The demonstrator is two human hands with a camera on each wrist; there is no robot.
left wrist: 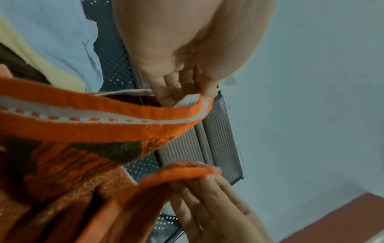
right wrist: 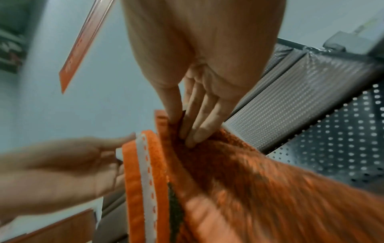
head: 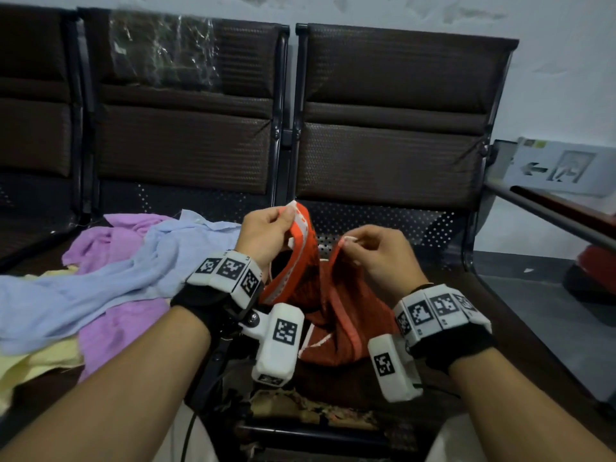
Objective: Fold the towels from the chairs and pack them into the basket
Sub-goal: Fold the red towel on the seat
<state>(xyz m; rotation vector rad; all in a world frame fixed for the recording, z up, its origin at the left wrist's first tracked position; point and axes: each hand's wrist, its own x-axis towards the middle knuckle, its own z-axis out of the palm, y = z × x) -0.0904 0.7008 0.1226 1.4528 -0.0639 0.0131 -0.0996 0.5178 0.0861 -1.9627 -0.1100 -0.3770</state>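
Note:
An orange towel with a white dashed border hangs bunched between both hands above the right chair seat. My left hand pinches one corner of it by the white-striped hem. My right hand pinches a neighbouring edge of the orange towel between thumb and fingers. The two hands are close together, left a little higher. On the middle seat lies a heap of a light blue towel, a purple towel and a pale yellow towel. No basket is in view.
A row of dark brown padded chairs with perforated metal seats runs across the back. A metal armrest closes the right chair's side. Farther right stand a grey rail, a red object and a white sign against the wall.

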